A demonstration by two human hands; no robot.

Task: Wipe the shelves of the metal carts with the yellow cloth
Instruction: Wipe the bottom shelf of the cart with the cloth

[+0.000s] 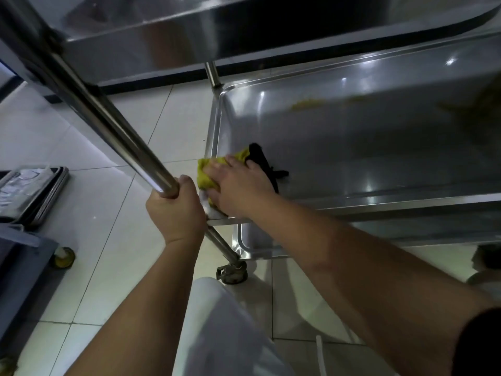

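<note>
Yellow cloth lies at the near left corner of the cart's middle shelf — right hand presses it flat, fingers spread and fairly straight. Left hand wraps the upright post — a full closed grip.

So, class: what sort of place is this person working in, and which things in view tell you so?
Probably a commercial kitchen or canteen back room. The signs: a stainless-steel cart on castor wheels, a stack of metal trays on the white tiled floor, and a yellow cloth wiping the shelf.
</note>
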